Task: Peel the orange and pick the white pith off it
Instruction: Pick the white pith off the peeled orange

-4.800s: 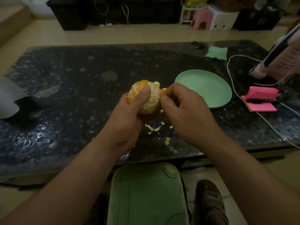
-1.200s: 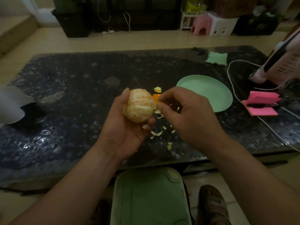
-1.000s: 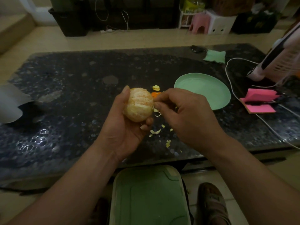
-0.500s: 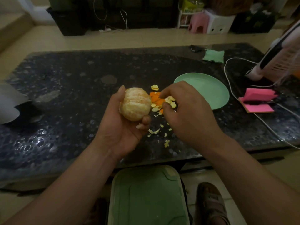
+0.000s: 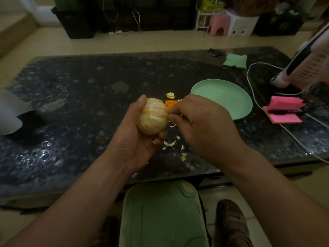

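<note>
1. The left hand (image 5: 135,138) is cupping the orange (image 5: 152,116) just left of the frame's centre, thumb lying up its left side and fingertips curling under its lower right; the grip is closed snugly round the fruit, holding it above the dark speckled table (image 5: 74,97).

2. The right hand (image 5: 204,127) is meeting the orange's right flank; its thumb and forefinger are drawn into a narrow pinch right at the surface — judging by the pose, they are nipping a strand of pith, though whether anything is actually caught between the tips is too small to tell.

3. The orange is showing no rind on the side facing the camera; pale segments with faint orange streaks are visible, and a thin whitish film is covering much of them; the far side is hidden.

4. Orange peel pieces (image 5: 170,102) are lying on the table just above the right hand's knuckles, with one pale scrap (image 5: 170,95) a little higher; pith crumbs (image 5: 170,143) are scattered below the fruit, toward the table's near edge.

5. The green plate (image 5: 236,111), right of centre, is holding nothing visible.

6. Judging from all this, the peeling looks done — at least on the visible side; the pith-picking is underway and looks partly finished; the remaining white film and the unseen far side are what seem left.
</note>
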A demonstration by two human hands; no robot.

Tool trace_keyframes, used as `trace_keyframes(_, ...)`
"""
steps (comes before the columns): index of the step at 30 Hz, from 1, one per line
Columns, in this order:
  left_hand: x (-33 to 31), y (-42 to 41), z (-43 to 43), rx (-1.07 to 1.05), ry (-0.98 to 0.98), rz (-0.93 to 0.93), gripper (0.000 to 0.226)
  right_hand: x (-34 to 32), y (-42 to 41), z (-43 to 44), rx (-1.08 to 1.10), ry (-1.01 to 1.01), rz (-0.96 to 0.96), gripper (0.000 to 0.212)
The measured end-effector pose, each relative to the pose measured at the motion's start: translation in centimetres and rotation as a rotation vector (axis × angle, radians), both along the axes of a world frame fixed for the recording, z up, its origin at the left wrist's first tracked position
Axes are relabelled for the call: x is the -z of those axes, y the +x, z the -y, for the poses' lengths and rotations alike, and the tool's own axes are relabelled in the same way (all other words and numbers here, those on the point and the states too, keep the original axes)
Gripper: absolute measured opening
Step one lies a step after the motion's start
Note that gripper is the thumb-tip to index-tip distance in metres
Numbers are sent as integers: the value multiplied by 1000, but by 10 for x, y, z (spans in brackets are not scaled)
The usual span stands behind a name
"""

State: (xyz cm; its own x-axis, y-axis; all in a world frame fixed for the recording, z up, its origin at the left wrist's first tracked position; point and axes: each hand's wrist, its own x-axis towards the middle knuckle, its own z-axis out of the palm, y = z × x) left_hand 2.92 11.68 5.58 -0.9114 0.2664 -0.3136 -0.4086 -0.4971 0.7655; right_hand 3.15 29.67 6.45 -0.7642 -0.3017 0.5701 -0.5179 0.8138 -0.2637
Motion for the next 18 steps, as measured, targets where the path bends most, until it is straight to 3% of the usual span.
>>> trace_keyframes(9,-1,3,-4,-1,-47,-28,46,-3,2,8,56,-1,-64,12)
trace_keyframes(18,-1,3,0,39,86,-46,51,-3,4,9,-18,-366,86,8)
